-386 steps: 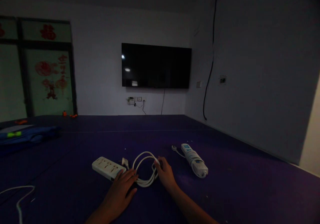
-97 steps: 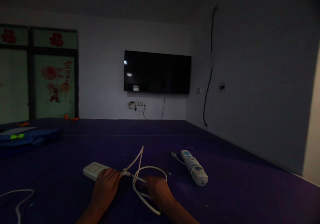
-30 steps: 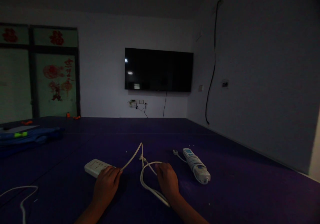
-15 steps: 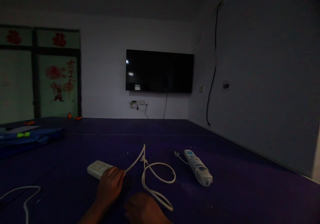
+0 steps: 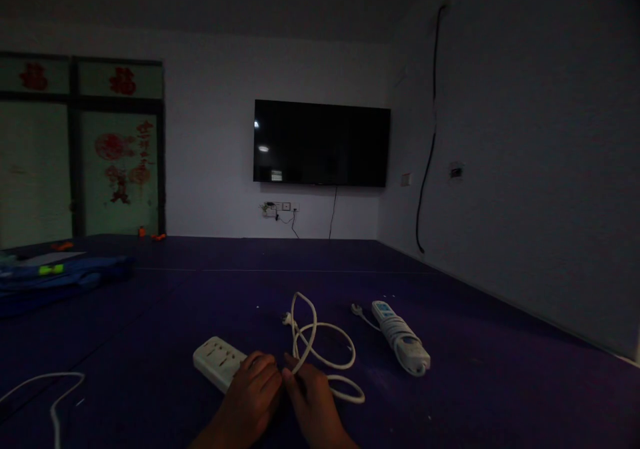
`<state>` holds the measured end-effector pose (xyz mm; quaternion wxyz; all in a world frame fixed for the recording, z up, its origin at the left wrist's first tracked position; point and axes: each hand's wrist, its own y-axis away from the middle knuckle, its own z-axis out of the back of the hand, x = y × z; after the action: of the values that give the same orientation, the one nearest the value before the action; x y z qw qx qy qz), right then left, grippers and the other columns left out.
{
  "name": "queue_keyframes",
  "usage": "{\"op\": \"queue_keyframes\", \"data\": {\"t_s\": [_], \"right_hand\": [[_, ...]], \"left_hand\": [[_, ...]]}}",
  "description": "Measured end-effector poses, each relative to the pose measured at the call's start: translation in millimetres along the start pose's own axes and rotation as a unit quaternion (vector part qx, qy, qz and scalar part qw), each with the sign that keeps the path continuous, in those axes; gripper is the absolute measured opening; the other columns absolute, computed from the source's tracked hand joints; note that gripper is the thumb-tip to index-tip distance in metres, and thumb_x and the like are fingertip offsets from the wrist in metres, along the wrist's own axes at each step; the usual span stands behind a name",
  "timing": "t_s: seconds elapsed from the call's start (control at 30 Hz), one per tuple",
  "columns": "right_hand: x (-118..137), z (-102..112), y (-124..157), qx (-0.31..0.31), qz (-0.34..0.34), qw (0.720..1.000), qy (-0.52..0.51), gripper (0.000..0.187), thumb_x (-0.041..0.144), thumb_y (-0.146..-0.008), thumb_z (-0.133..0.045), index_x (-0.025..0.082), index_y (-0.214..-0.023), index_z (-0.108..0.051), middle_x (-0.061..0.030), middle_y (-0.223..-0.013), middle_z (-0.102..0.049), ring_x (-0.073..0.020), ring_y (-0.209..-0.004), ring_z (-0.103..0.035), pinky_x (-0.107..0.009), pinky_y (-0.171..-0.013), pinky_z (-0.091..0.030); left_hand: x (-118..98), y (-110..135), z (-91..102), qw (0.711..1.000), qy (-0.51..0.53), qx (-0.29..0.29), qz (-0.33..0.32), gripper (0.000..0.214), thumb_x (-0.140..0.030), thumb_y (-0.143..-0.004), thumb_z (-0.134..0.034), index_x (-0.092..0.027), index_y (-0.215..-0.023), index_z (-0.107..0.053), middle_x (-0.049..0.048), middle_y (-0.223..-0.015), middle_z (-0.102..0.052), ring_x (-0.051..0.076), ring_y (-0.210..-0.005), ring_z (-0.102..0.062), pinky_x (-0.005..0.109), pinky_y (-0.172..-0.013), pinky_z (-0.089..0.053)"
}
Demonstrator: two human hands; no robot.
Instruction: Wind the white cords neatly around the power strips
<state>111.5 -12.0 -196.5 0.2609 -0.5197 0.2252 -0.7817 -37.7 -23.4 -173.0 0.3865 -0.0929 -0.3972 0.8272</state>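
A white power strip (image 5: 216,360) lies on the dark purple surface (image 5: 450,395) in front of me. Its white cord (image 5: 320,342) runs right in loose loops, and the plug (image 5: 287,318) rests at the far end of them. My left hand (image 5: 253,395) lies curled over the near right end of the strip, where the cord leaves it. Beside it, touching, my right hand (image 5: 311,402) pinches the cord close to the strip. The light is dim, and the fingertips are hard to make out.
A second power strip (image 5: 401,339) with its cord wound round it lies to the right. Another white cable (image 5: 45,389) trails at the lower left. Blue cloth (image 5: 55,277) sits far left. A wall-mounted television (image 5: 321,143) hangs on the far wall.
My right hand has come forward from the lower edge to meet the left at the strip's end. The strip has shifted right and nearer. The taut, raised cord has dropped into slack loops.
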Motion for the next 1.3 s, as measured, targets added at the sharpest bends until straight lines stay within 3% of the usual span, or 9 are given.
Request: {"op": "queue_keyframes", "data": {"t_s": [0.13, 0.23, 0.37, 0.53, 0.77, 0.87, 1.13, 1.3], "right_hand": [[-8, 3, -6, -0.021, -0.032, 0.998, -0.045, 0.046, 0.054, -0.087, -0.036, 0.018, -0.076, -0.062, -0.0064, -0.072, -0.065, -0.0198, -0.070, -0.061, -0.029, -0.066, -0.047], [-13, 9, -11, -0.038, -0.053, 0.994, -0.087, 0.050, 0.059, -0.086, -0.034, 0.018, -0.069, -0.057, -0.0032, -0.062, -0.059, -0.0165, -0.059, -0.057, -0.026, -0.057, -0.046], [-18, 16, -16, -0.041, -0.072, 0.987, -0.136, 0.052, 0.063, -0.084, -0.033, 0.018, -0.071, -0.056, -0.0011, -0.058, -0.056, -0.0143, -0.051, -0.055, -0.024, -0.050, -0.044], [-17, 18, -17, -0.042, -0.081, 0.983, -0.157, 0.054, 0.064, -0.084, -0.032, 0.018, -0.070, -0.056, -0.0003, -0.053, -0.054, -0.0136, -0.047, -0.053, -0.023, -0.045, -0.042], [-11, 21, -18, -0.050, -0.084, 0.984, -0.146, 0.055, 0.065, -0.083, -0.033, 0.017, -0.069, -0.056, 0.0012, -0.049, -0.051, -0.0120, -0.043, -0.051, -0.021, -0.041, -0.039], [-10, 21, -17, -0.056, -0.079, 0.985, -0.142, 0.055, 0.064, -0.083, -0.033, 0.017, -0.065, -0.055, 0.0020, -0.048, -0.049, -0.0105, -0.041, -0.049, -0.020, -0.041, -0.037], [-23, 26, -21, -0.074, -0.082, 0.986, -0.129, 0.056, 0.065, -0.084, -0.030, 0.017, -0.067, -0.054, 0.0017, -0.050, -0.050, -0.0106, -0.041, -0.048, -0.021, -0.040, -0.037], [-37, 33, -27, -0.068, -0.080, 0.990, -0.096, 0.057, 0.065, -0.084, -0.028, 0.017, -0.069, -0.056, 0.0018, -0.049, -0.051, -0.0115, -0.041, -0.049, -0.021, -0.040, -0.036]], "left_hand": [[0, -4, 3.5, 0.999, 0.018, 0.043, 0.005, 0.018, -0.030, -0.087, -0.045, -0.020, -0.094, -0.059, 0.0038, -0.087, -0.066, 0.018, -0.087, -0.057, 0.036, -0.083, -0.045], [5, -3, 2.6, 0.998, 0.002, 0.059, 0.021, 0.044, -0.050, -0.079, -0.053, -0.021, -0.112, -0.054, 0.0065, -0.102, -0.065, 0.022, -0.096, -0.056, 0.037, -0.085, -0.044], [14, 4, -5.1, 0.995, -0.031, 0.058, 0.075, 0.067, -0.061, -0.072, -0.054, -0.024, -0.127, -0.043, 0.0094, -0.115, -0.061, 0.027, -0.105, -0.053, 0.042, -0.089, -0.041], [19, 9, -9.8, 0.991, -0.017, 0.080, 0.105, 0.065, -0.056, -0.068, -0.061, -0.023, -0.123, -0.048, 0.0095, -0.112, -0.062, 0.027, -0.104, -0.054, 0.042, -0.088, -0.042], [23, 11, -11.3, 0.982, -0.011, 0.094, 0.162, 0.059, -0.021, -0.063, -0.061, -0.024, -0.121, -0.050, 0.0086, -0.114, -0.060, 0.026, -0.105, -0.053, 0.041, -0.089, -0.041], [25, 11, -10.3, 0.979, -0.012, 0.100, 0.179, 0.062, -0.014, -0.059, -0.058, -0.023, -0.120, -0.050, 0.0094, -0.113, -0.060, 0.026, -0.105, -0.053, 0.043, -0.091, -0.040], [22, 9, 0.0, 0.990, -0.005, 0.081, 0.115, 0.065, -0.046, -0.067, -0.063, -0.024, -0.125, -0.046, 0.0098, -0.113, -0.060, 0.027, -0.105, -0.053, 0.045, -0.094, -0.038], [23, 10, -5.2, 0.988, -0.002, 0.078, 0.132, 0.065, -0.052, -0.063, -0.067, -0.024, -0.120, -0.050, 0.0097, -0.111, -0.060, 0.027, -0.102, -0.054, 0.042, -0.088, -0.041]]}}
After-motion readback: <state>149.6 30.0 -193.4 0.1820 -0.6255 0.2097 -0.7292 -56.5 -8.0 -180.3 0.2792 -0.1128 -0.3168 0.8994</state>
